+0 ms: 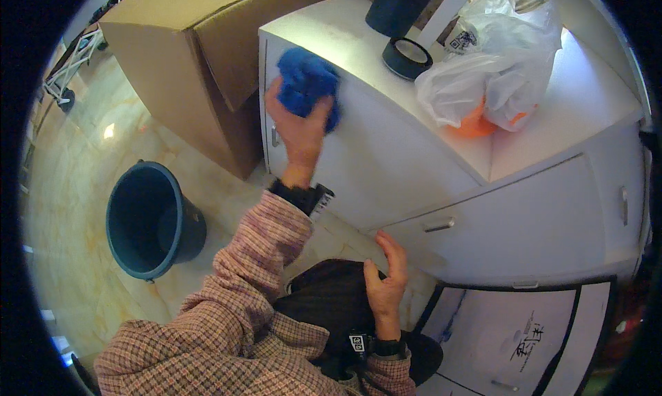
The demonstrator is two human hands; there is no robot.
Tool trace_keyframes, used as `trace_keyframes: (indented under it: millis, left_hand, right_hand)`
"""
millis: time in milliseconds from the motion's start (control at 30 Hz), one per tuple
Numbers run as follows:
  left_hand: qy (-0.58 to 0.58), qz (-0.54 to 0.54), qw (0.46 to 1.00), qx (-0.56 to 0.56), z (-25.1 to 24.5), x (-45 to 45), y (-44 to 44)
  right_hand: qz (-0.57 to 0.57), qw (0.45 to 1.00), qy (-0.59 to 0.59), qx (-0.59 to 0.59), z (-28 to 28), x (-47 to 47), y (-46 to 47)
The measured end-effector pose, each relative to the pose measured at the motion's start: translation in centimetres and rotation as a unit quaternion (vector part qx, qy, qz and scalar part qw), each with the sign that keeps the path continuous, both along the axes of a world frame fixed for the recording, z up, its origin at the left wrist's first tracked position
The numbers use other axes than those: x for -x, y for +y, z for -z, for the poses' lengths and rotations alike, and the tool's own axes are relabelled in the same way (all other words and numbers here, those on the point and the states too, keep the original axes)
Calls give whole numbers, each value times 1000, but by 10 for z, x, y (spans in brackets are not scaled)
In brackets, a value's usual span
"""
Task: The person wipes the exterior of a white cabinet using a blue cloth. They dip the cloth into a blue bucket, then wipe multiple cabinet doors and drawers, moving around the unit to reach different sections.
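Note:
A blue cloth (310, 80) is bunched under my left hand (297, 124), whose fingers press it against the upper part of a white cabinet door (357, 142). The hand looks slightly blurred, and its fingertips are partly hidden by the cloth. Lower down, my right hand (388, 277) hovers above my dark-trousered knee with fingers apart and nothing in them. Nearest to it is the lower front of the white cabinet, with a metal handle (439, 224).
A dark bucket (147, 220) stands on the marbled floor at left. Beside the cabinet sits a large cardboard box (165, 49). A roll of black tape (407, 58) and white plastic bags (491, 70) lie on the cabinet top. A dark-framed panel (496, 323) is at lower right.

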State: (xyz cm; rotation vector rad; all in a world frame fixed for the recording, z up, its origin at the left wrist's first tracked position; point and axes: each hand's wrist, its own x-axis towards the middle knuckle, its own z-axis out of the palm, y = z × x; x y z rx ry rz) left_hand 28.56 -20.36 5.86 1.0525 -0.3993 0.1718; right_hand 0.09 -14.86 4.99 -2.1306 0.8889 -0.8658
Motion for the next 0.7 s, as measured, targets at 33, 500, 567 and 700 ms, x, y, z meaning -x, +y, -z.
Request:
trace_keyframes:
  millis: [33,500,567,700]
  left_hand:
    - [-54,-35,997,-49,1,18,-4]
    - [-394,-11,901,-181,39,67,-1]
    - [-352,-79,917,-170,37,38,4]
    - [-124,-38,989,-76,39,-6,8]
  right_hand:
    - [11,1000,-8,-13,1,1,0]
    - [87,989,-59,-103,13,27,-3]
    - [89,990,-57,-97,15,30,-2]
    - [82,991,-63,-84,16,34,-3]
